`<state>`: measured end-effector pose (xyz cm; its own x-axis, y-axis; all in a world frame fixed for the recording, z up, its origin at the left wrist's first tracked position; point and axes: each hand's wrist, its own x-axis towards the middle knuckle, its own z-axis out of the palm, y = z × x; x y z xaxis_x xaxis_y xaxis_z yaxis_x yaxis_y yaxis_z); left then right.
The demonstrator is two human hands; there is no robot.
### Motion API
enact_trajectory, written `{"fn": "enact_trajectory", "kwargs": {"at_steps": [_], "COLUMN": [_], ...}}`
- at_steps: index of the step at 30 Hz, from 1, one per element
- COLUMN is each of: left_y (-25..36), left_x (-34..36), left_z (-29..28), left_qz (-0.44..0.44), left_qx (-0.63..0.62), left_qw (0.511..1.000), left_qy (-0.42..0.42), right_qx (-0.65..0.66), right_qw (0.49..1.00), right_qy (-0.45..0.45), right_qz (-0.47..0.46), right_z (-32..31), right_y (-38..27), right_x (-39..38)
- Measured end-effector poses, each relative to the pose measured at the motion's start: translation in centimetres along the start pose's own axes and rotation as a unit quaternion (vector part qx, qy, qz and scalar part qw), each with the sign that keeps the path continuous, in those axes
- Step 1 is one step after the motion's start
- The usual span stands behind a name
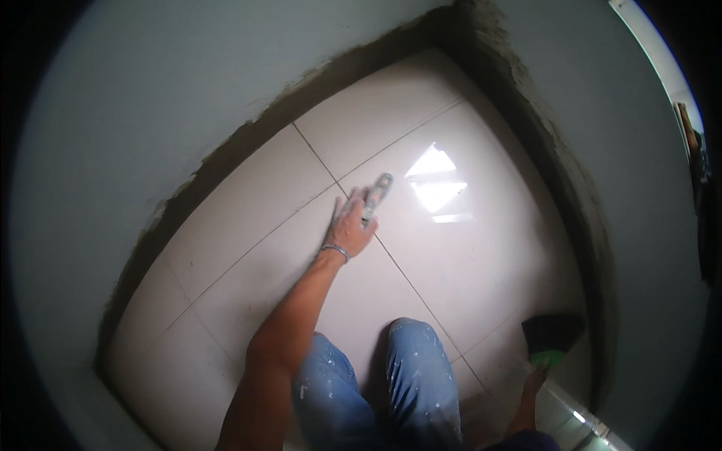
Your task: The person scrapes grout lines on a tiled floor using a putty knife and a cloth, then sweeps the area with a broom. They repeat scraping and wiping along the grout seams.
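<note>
My left hand [351,225] reaches out over the pale floor tiles [263,203], near the spot where the joint lines cross. Its fingers are closed on a small hand tool [381,188] with a worn, mortar-smeared handle. The tool's working end is hidden by the hand, so its exact kind does not show. At lower right, my right hand [535,378] grips a broom [553,334] close to its green collar. The broom's dark bristles fan out over the tiles beside the right wall, and its shiny handle runs back toward the lower edge.
Grey walls [150,113] meet in a far corner, with a rough dark mortar band [538,98] along their foot. My knees [417,353], in paint-spotted jeans, are at the bottom middle. Bright light reflects off the tiles. Some objects stand at the far right edge.
</note>
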<state>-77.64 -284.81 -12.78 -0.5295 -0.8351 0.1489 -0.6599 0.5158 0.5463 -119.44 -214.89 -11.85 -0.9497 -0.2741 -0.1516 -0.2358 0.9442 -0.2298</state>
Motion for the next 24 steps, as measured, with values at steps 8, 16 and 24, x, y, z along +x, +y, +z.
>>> {"fn": "enact_trajectory", "kwargs": {"at_steps": [8,16,24], "left_y": [-6.4,4.5,-4.1], "left_x": [-3.7,-4.7,-1.9], "left_z": [-10.0,-7.5,-7.3], "left_qz": [-0.420,-0.182,-0.261], "left_qx": [-0.153,-0.261,-0.185], "left_qw": [0.894,0.944,0.936], "left_qy": [0.022,-0.086,0.149], "right_qx": [-0.200,0.327,0.445], "right_qw": [0.958,0.680,0.656], "right_qy": [0.010,-0.608,-0.587], "right_qz": [-0.204,-0.249,-0.163], "right_z": [4.8,10.7,15.5], "right_y": [1.9,-58.9,-72.1], "right_x": [0.6,-11.2,-9.3]}}
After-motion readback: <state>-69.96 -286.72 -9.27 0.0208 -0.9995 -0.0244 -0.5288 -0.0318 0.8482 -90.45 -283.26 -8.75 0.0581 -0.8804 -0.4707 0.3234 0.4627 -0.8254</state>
